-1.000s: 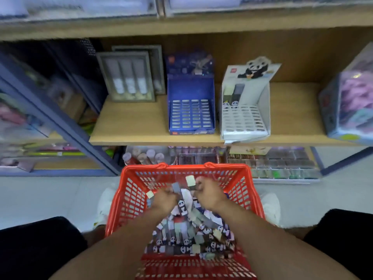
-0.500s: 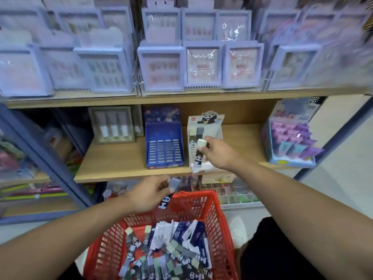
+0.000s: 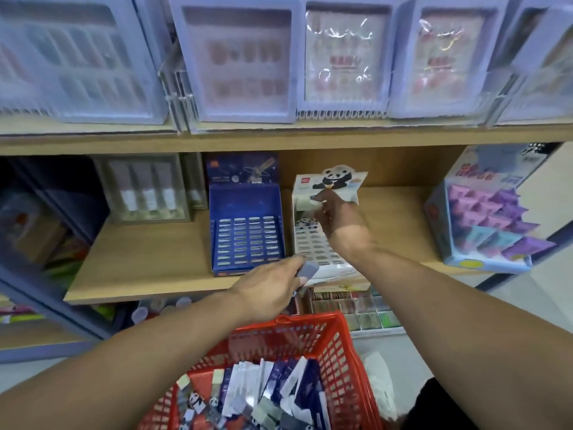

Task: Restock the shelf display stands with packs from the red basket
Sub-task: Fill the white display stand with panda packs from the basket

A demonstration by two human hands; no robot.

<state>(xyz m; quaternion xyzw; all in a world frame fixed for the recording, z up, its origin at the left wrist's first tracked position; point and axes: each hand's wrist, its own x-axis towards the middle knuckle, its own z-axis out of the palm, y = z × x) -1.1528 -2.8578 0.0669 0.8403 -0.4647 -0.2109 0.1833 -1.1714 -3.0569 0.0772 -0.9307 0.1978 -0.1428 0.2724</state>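
The red basket [image 3: 347,361] sits low in front of me, full of panda-print and dark blue packs [image 3: 273,395]. On the wooden shelf stand a blue slotted display stand [image 3: 246,234] and a white panda display stand [image 3: 313,252]. My right hand [image 3: 336,212] reaches into the top of the white stand and pinches a pale green-tipped pack [image 3: 305,203] against it. My left hand [image 3: 269,290] hovers at the shelf's front edge between the two stands, gripping a grey-tipped pack [image 3: 307,270].
A grey box of tubes [image 3: 145,190] stands left of the blue stand, a pastel purple box [image 3: 486,225] at the right. Boxed nail sets [image 3: 238,60] fill the shelf above. Small trays of items [image 3: 356,308] sit under the shelf.
My right hand moved its pack up to the top rows of the white stand. My left hand rose from the basket rim to the shelf edge with its pack. The view came closer.
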